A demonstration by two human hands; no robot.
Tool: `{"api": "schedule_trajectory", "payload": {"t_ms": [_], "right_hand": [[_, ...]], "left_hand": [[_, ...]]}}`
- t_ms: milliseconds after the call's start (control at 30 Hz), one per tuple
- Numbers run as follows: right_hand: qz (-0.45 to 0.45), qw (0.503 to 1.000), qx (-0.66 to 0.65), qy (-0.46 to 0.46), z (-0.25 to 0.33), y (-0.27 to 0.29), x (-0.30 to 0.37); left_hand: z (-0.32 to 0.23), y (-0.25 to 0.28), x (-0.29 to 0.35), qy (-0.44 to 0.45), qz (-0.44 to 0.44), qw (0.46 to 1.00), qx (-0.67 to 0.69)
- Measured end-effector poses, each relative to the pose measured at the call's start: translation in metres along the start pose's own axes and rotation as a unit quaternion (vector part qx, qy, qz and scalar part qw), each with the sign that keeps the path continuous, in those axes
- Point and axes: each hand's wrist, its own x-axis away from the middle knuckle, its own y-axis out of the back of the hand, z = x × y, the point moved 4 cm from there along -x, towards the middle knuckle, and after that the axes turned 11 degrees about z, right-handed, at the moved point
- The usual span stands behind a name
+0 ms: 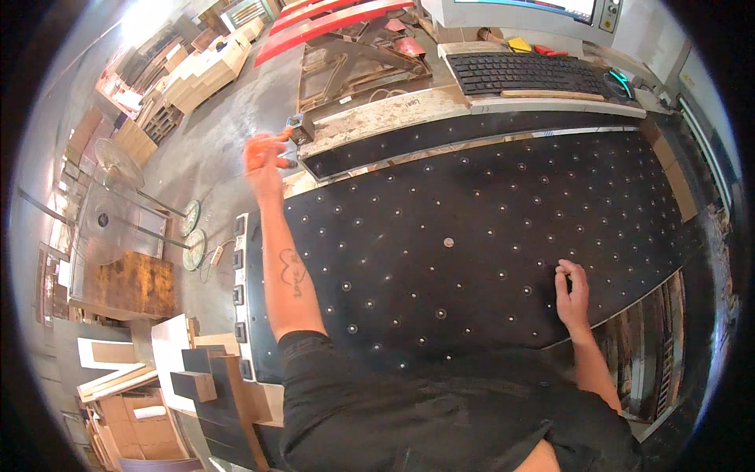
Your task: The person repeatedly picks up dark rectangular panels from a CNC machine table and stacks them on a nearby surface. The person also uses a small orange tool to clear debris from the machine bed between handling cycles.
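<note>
Clearly, what I'd work from is how the left hand [266, 156] sits to the small metal box [300, 128] at the left end of the wooden ledge [377, 122]. The box lies just beyond that hand and to its right, with one finger pointing at it; whether the fingertip touches, I cannot tell through the blur. I read no clear long axis on the box itself, so I'd take my line from the black rail [425, 141] beside it, which runs off to the right and slightly away. The left grip looks partly spread, a finger out and the thumb lower, but I can't tell whether anything is pinched there. My right hand [574, 293] is well apart, over the right part of the black studded table [377, 259], fingers loosely bent and nothing visible in them. With the table's width between it and the box, I judge the left the natural hand to use.
</note>
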Motion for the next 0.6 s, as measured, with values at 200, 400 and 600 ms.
{"api": "schedule_trajectory", "payload": {"t_ms": [200,400,600], "right_hand": [[0.002,0.999,0.026,-0.032,-0.001,0.0,-0.014],[0.001,0.999,0.03,-0.032,0.01,0.002,-0.018],[-0.008,0.999,0.015,0.027,0.008,0.013,-0.02]], "left_hand": [[0.083,0.022,-0.027,0.064,-0.121,0.99,0.014],[0.171,0.02,-0.032,-0.009,-0.087,0.995,-0.05],[0.199,0.053,-0.046,-0.05,0.051,0.905,-0.42]]}}
